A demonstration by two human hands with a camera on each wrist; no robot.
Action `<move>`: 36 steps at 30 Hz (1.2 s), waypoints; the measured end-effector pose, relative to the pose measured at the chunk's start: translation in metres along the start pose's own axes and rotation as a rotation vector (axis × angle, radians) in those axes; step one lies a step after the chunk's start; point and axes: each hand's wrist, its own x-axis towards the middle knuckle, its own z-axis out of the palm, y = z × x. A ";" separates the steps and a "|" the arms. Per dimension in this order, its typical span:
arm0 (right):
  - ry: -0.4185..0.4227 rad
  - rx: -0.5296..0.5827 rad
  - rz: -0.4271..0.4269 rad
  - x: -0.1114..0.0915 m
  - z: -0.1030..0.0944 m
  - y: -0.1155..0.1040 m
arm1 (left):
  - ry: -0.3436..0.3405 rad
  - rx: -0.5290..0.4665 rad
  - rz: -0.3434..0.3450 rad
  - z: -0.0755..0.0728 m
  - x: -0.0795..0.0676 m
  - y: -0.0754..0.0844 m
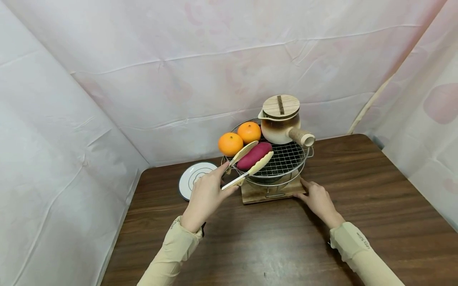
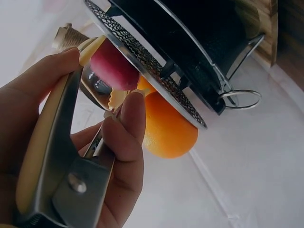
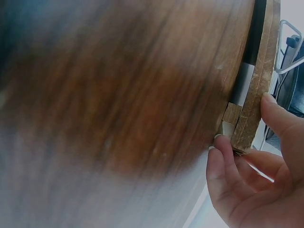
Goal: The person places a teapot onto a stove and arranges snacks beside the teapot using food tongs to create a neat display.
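My left hand (image 1: 207, 194) holds a pair of metal tongs (image 2: 52, 142) with cream tips and cream handle pads. Between the tips lies a purple sweet potato (image 1: 255, 156), close over the round wire mesh (image 1: 286, 159) of a tabletop grill; whether it rests on the mesh I cannot tell. My right hand (image 1: 319, 201) pinches the right front corner of the grill's wooden base board (image 1: 275, 194). In the right wrist view the thumb is on the board's upper side, with fingers (image 3: 218, 166) at its lower edge.
Two oranges, a front one (image 1: 230, 144) and a rear one (image 1: 249, 132), sit at the mesh's left. A lidded clay teapot (image 1: 280, 119) stands at the back, side handle pointing right. Left of the grill lies a white plate (image 1: 187, 182). White cloth (image 1: 200, 87) hangs behind the brown table (image 1: 250, 246).
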 end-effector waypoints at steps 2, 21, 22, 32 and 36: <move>0.001 0.001 -0.001 0.000 0.000 0.000 | -0.012 0.001 -0.005 0.001 0.001 0.000; -0.001 -0.001 0.006 0.001 0.001 0.000 | 0.048 -0.002 0.017 0.000 0.001 0.003; -0.004 0.000 0.009 0.001 0.001 0.000 | 0.053 -0.005 0.018 -0.001 0.001 0.003; -0.012 0.002 0.010 0.001 0.001 0.002 | 0.099 -0.071 0.002 -0.010 -0.005 0.002; -0.016 0.003 0.012 0.001 0.001 0.001 | 0.127 -0.068 -0.018 -0.014 -0.009 -0.001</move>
